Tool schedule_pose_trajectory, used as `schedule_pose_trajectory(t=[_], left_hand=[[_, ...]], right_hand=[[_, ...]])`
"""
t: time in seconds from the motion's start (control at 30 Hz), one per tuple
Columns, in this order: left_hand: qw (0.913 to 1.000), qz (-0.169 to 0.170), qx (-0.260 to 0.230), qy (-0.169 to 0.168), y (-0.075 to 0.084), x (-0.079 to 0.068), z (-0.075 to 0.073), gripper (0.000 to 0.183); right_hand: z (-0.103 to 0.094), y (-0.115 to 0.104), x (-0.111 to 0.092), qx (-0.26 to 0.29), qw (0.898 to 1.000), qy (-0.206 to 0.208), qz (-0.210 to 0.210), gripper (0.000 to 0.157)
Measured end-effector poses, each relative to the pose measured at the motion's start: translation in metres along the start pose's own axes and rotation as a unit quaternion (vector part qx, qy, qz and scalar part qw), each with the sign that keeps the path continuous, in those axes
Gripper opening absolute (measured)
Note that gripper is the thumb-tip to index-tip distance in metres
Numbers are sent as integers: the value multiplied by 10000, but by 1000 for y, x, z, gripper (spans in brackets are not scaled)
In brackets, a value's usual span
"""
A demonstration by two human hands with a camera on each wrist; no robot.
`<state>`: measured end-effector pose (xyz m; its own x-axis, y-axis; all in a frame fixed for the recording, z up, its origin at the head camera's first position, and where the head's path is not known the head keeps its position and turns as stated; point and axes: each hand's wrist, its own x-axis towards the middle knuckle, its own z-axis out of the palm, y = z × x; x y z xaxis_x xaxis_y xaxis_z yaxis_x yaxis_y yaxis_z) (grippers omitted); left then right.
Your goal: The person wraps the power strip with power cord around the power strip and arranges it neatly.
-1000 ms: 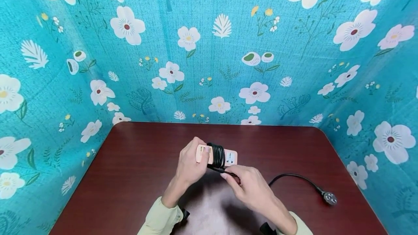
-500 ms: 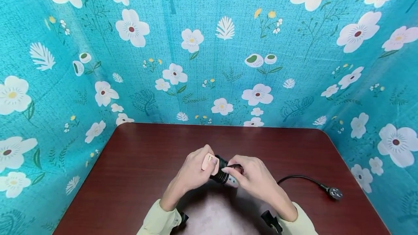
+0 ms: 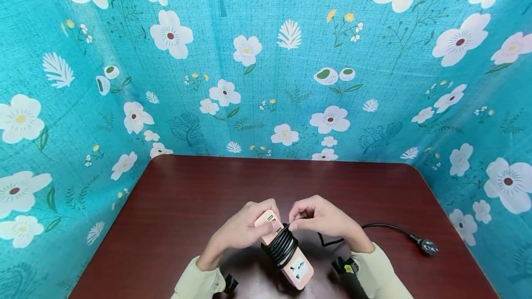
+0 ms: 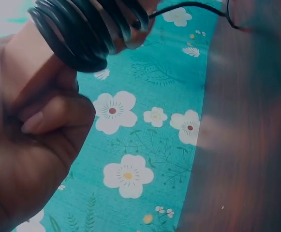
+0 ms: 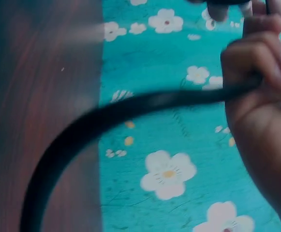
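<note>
A pink power strip is tilted above the table, its socket end toward the near right. Several turns of black cord wrap its middle. My left hand grips the strip's USB end, thumb on top; in the left wrist view the fingers curl under it. Beside the coils, my right hand pinches the cord near the strip's far edge. The loose cord runs through the right fist in the right wrist view. Its black plug lies on the table to the right.
The dark red wooden table fills the lower part of the head view. Behind it and at both sides hangs a blue flowered cloth. Black wrist straps show at the sleeves.
The strip has turned so its socket end points toward the near right. My right hand has carried the cord around to the far side of the strip. The plug has barely moved.
</note>
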<state>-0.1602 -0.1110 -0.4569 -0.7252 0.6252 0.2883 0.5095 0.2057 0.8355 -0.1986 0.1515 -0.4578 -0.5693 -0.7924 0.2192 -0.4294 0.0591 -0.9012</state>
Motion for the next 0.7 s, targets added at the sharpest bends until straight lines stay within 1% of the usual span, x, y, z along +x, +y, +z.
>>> schedule_pose_trajectory(t=[0.07, 0.17, 0.23, 0.33, 0.4, 0.47, 0.5, 0.6, 0.63, 0.67, 0.7], left_hand=[[9998, 121, -143, -99, 1, 1, 0, 8], [9982, 293, -494, -197, 2, 3, 0, 5], [9961, 376, -771, -188, 2, 4, -1, 5], [9922, 448, -1160, -72, 4, 6, 1, 8], [9897, 541, -1325, 100, 4, 6, 2, 9], [9871, 653, -1420, 351, 5, 6, 4, 11], [9853, 725, -1469, 492, 6, 6, 4, 11], [9786, 947, -1527, 1008, 8, 8, 7, 13], [9753, 997, -1564, 1201, 9, 9, 8, 13], [9711, 1044, -1636, 1390, 10, 10, 9, 14], [9664, 1058, -1725, 1588, 11, 12, 11, 14]], right_hand=[[-3, 7, -1, 203, 9997, -129, -107, 11], [-3, 13, 0, 428, 9986, -122, -274, 13], [-2, 15, 1, 625, 9974, -56, -348, 13], [1, 16, 1, 878, 9950, 96, -458, 7], [4, 17, 2, 1152, 9917, 168, -548, 5], [10, 20, 5, 1461, 9871, 223, -623, 8], [14, 21, 6, 1702, 9832, 227, -616, 9], [26, 25, 12, 2476, 9665, 333, -596, 13], [31, 27, 12, 2628, 9625, 444, -508, 16], [36, 29, 13, 2860, 9558, 503, -459, 20], [41, 29, 13, 2977, 9515, 613, -479, 25]])
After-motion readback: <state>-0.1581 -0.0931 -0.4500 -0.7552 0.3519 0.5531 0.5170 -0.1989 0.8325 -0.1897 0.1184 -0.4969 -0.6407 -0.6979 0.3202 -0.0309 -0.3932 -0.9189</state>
